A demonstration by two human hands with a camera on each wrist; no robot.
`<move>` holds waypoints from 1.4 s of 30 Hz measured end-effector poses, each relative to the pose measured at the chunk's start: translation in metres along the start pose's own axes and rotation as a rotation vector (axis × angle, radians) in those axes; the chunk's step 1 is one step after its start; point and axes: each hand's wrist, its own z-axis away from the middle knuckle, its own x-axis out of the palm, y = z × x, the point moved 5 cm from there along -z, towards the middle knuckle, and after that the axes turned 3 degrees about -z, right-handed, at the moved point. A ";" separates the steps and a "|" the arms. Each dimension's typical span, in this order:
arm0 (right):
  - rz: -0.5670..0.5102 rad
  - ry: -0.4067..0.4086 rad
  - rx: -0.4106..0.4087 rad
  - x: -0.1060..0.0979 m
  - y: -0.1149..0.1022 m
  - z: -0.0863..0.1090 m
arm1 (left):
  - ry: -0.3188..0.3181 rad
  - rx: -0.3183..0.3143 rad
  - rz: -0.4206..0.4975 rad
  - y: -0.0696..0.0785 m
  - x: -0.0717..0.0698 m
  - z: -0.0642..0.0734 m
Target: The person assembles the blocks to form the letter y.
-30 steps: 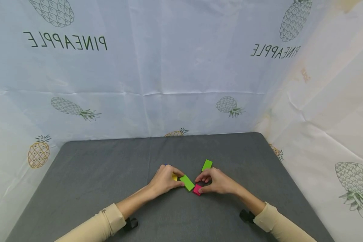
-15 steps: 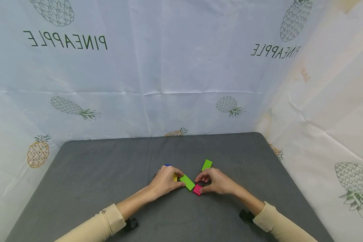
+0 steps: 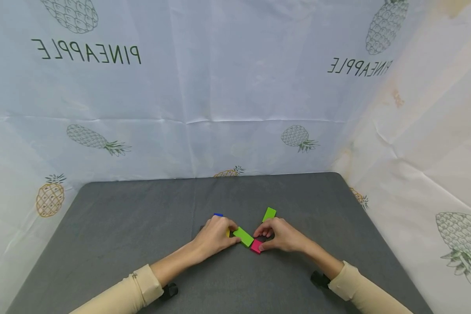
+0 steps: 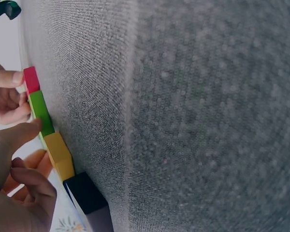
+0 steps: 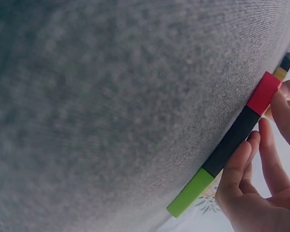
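Several coloured wooden-looking blocks lie end to end in a bent row on the table. My left hand (image 3: 216, 235) pinches a green block (image 3: 243, 237) by its sides, thumb on the near side. A red block (image 3: 256, 246) meets its right end; my right hand (image 3: 280, 235) holds that one, thumb on its near side. In the right wrist view a black block (image 5: 232, 140) runs on from the red one, with curled fingers close beside it, then another green block (image 5: 190, 193). In the left wrist view a yellow block (image 4: 60, 155) and a dark block (image 4: 89, 198) continue the row past my left hand.
A dark grey cloth covers the table (image 3: 141, 213). White curtains (image 3: 235, 87) printed with pineapples hang behind it and at the sides. Part of a blue block (image 3: 218, 214) shows behind my left hand, which covers much of the row there.
Both hands stay nearly still at the same blocks. My left hand has shifted very slightly to the right, and a little more of the blue block shows behind it.
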 end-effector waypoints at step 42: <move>0.020 0.000 -0.018 0.000 0.001 0.001 | -0.010 0.069 -0.027 0.001 0.000 0.001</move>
